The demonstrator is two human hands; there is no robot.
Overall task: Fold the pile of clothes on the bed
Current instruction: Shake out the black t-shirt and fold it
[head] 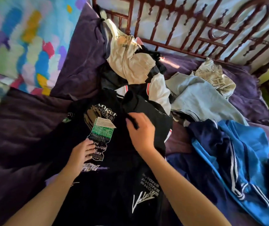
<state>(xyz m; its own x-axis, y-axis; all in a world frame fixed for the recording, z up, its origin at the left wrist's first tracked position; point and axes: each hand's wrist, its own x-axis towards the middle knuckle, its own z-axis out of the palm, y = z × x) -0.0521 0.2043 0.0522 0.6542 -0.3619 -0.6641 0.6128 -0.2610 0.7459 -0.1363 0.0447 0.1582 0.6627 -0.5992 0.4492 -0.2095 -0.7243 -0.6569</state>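
Left grip [81, 152] lies spread flat on the black tee [114, 176]; right grip [140, 131] pinches a fold of it, on the bed [16, 136].

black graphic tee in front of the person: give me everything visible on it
The black tee looks like soft knit fabric. It is spread mostly flat, print side up, on the purple bedcover directly in front of the person. White, green and purple graphics and lettering cover it. Its far right part is bunched and raised where the right hand pinches a fold. The left hand rests flat on the central print. Its far edge meets the unfolded pile. It is not yet folded.
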